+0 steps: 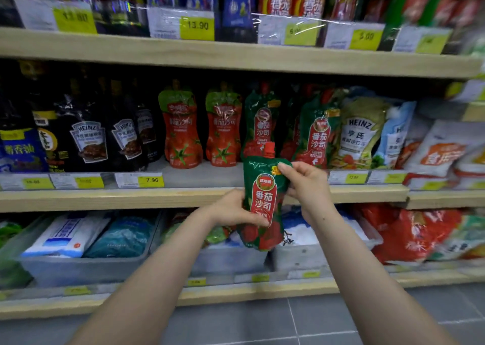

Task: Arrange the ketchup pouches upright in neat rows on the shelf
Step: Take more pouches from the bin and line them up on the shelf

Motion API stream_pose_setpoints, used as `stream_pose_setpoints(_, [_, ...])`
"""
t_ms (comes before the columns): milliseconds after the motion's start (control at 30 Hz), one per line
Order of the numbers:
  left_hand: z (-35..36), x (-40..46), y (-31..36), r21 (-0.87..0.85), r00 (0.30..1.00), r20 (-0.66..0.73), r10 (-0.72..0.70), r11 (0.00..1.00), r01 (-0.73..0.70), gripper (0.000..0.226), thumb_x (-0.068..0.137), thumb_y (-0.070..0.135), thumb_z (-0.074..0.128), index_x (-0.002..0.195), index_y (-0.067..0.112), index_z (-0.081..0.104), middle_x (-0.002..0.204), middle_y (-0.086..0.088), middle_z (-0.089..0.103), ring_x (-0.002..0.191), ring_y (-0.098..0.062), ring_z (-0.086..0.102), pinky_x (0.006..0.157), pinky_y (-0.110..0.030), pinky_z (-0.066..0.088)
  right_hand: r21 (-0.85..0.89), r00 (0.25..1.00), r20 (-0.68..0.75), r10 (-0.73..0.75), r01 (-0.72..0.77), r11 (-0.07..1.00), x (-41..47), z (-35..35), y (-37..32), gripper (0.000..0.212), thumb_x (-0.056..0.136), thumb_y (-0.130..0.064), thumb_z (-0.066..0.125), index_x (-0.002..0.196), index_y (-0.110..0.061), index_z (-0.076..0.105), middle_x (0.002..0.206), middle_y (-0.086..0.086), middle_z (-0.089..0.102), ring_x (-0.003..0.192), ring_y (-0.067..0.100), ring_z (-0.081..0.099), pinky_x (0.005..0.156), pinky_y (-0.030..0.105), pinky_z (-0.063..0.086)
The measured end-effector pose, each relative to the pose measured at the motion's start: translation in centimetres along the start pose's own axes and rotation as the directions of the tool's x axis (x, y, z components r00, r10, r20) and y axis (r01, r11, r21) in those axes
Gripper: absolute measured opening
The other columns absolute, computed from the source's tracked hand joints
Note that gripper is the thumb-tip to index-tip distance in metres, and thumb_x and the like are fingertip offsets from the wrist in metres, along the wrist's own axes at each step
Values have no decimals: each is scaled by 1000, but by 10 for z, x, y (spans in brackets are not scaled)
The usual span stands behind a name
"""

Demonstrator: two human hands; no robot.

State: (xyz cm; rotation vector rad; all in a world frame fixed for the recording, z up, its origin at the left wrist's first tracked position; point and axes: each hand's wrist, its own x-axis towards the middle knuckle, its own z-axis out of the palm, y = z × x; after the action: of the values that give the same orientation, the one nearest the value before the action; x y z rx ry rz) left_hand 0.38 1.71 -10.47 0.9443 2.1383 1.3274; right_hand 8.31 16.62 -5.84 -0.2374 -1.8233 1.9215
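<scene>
Green ketchup pouch (263, 203) between both hands (upright)

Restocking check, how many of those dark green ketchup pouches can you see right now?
3: one ketchup pouch held in both hands, two shelf pouches upright on the middle shelf. More may hide behind.

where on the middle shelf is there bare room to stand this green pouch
Bare shelf shows in front of the two red pouches, left of the held green pouch, which both hands grip. It is crowded behind: green ketchup pouches lean together, and Heinz bags press in from the right.
</scene>
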Motion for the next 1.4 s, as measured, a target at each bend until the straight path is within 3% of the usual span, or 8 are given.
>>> stream_pose_setpoints(233, [44, 13, -17, 26, 999, -24, 46, 999, -46, 40, 59, 33, 86, 92, 38, 63, 98, 14, 70, 91, -3, 66, 83, -26, 53, 41, 980, -129, 151, -147, 988, 2, -33, 14, 17, 85, -21, 65, 71, -12, 60, 65, 3, 70, 61, 19, 63, 54, 31, 49])
stream_pose_setpoints(433, [32, 9, -8, -46, 983, -103, 154, 986, -159, 34, 61, 36, 84, 89, 38, 65, 91, 16, 72, 87, -1, 67, 78, -22, 54, -10, 986, 157, 56, -55, 998, -5, -35, 17, 14, 81, -17, 68, 94, -22, 66, 87, -5, 75, 79, 11, 71, 57, 22, 55])
stream_pose_setpoints(667, [24, 3, -9, -62, 984, -39, 172, 983, -174, 54, 46, 42, 86, 95, 35, 63, 92, 19, 72, 88, -1, 68, 72, -16, 52, -82, 995, 102, 0, 8, 997, -1, -26, 7, 5, 83, -22, 67, 87, -22, 68, 84, -6, 75, 80, 8, 70, 63, 24, 55])
stream_pose_setpoints(900, [18, 7, 1, 26, 941, -224, 254, 967, -255, 47, 45, 51, 81, 87, 38, 64, 86, 20, 72, 81, 2, 67, 72, -21, 53, -207, 975, 214, -63, 108, 972, -3, -19, 8, 39, 68, -11, 79, 101, -25, 63, 93, -4, 73, 87, 8, 68, 70, 23, 56])
stream_pose_setpoints(1033, [-8, 8, 6, 302, 762, -508, 402, 911, -280, 56, 62, 74, 62, 102, 35, 60, 99, 17, 66, 94, 1, 59, 82, -19, 47, -200, 970, 119, -213, 233, 952, 6, -21, -3, 36, 70, -10, 78, 94, -29, 60, 88, -12, 71, 81, -3, 66, 63, 14, 52])
stream_pose_setpoints(1133, [-23, 5, -18, 718, 584, -565, 584, 696, -1, 56, 81, 67, 40, 107, 22, 63, 99, 6, 65, 96, -17, 55, 90, -34, 33, -227, 945, 114, -305, 324, 919, 18, -18, -13, 35, 71, -13, 77, 94, -31, 57, 86, -18, 70, 83, -6, 64, 64, 12, 52])
stream_pose_setpoints(1233, [-22, 6, -40, 828, 593, -496, 634, 551, 105, 52, 85, 60, 41, 107, 18, 62, 93, 2, 61, 90, -22, 53, 92, -37, 32, -270, 920, 137, -367, 391, 880, 36, -7, -19, 37, 72, -18, 77, 99, -33, 56, 94, -17, 68, 89, -5, 63, 70, 13, 53])
stream_pose_setpoints(1400, [-19, 11, -43, 840, 551, -507, 663, 524, 142, 47, 86, 58, 45, 105, 19, 61, 89, 1, 56, 86, -22, 49, 93, -37, 30, -331, 912, 189, -364, 408, 851, 61, 11, -10, 39, 75, -18, 75, 100, -37, 52, 97, -20, 64, 90, -10, 59, 75, 12, 50])
